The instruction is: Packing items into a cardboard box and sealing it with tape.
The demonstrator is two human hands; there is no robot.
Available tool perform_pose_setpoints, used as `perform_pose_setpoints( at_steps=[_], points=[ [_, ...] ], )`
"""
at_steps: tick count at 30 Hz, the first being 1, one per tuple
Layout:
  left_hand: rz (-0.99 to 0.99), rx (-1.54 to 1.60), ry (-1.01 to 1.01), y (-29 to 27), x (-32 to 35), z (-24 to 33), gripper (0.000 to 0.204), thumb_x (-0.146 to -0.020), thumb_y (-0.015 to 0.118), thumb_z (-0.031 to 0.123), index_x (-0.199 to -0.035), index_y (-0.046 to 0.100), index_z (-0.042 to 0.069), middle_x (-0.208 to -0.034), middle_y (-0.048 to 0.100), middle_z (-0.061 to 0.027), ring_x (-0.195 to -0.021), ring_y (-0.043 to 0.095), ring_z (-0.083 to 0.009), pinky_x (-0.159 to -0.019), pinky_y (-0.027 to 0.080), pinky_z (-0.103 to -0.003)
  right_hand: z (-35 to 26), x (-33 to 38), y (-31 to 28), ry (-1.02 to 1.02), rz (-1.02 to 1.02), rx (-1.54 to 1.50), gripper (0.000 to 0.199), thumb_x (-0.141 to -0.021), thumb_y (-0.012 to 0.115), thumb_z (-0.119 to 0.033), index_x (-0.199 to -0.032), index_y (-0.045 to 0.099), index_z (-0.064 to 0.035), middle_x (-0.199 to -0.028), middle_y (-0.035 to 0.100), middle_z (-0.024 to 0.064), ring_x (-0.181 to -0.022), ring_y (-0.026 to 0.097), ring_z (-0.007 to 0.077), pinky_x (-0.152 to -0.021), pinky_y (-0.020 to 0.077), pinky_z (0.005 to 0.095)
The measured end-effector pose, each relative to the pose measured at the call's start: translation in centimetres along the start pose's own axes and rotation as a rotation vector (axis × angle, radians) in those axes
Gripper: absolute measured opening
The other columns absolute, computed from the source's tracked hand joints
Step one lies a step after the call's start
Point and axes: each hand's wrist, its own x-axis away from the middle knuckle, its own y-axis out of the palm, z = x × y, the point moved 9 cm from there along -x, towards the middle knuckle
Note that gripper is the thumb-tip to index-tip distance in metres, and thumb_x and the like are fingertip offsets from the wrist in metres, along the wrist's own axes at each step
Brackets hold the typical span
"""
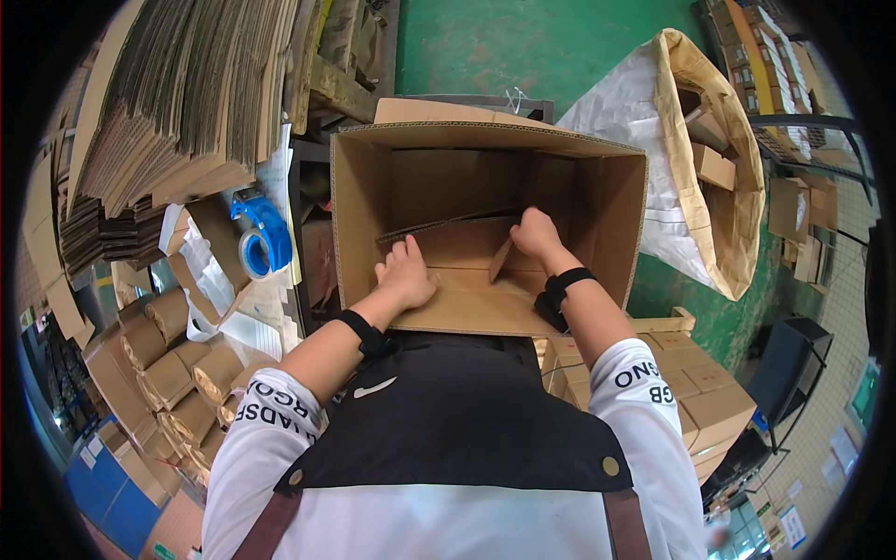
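A large open cardboard box [345,215] stands in front of me, its opening facing up. Both my hands reach inside it. My right hand [536,233] is closed, pinching the upper edge of a cardboard divider [501,259] that stands tilted in the box. Beside the box's near left inner side, my left hand [406,276] rests with its fingers stretched out and apart, holding nothing. Another cardboard sheet [448,224] crosses the box behind the hands, its corrugated edge slanting upward to the right. The lower part of the box is partly hidden by my hands.
Stacked flat cardboard [177,103] rises at the left. A blue tape dispenser [264,233] lies beside papers. Right of the box stands a large paper sack [667,168] holding cardboard scraps. Closed cartons [695,387] are piled near my right arm, brown paper rolls [182,373] at lower left.
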Motion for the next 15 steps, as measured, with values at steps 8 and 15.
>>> perform_pose_setpoints(
  at_steps=[8, 15],
  points=[
    [0.129, 0.001, -0.068, -1.7, 0.2, -0.3, 0.086, -0.085, 0.061, 0.039, -0.145, 0.016, -0.005, -0.140, 0.030, -0.0205, -0.129, 0.033, -0.0339, -0.101, 0.029, -0.048, -0.1, -0.3, 0.2, 0.004, 0.001, -0.002, 0.033, -0.080, 0.062, -0.018, -0.097, 0.059, 0.0100, -0.101, 0.062, 0.0303, -0.100, 0.060, 0.0418, -0.087, 0.0496, 0.0442],
    [0.017, 0.178, 0.070, -0.3, -1.2, 1.2, 0.068, -0.083, 0.066, 0.031, -0.131, 0.034, -0.004, -0.123, 0.049, -0.0230, -0.117, 0.048, -0.0356, -0.095, 0.039, -0.045, 0.1, -0.4, 0.3, 0.018, 0.014, -0.026, 0.037, -0.080, 0.061, -0.018, -0.102, 0.056, 0.0113, -0.101, 0.062, 0.0309, -0.099, 0.060, 0.0426, -0.086, 0.0501, 0.0446]
  ],
)
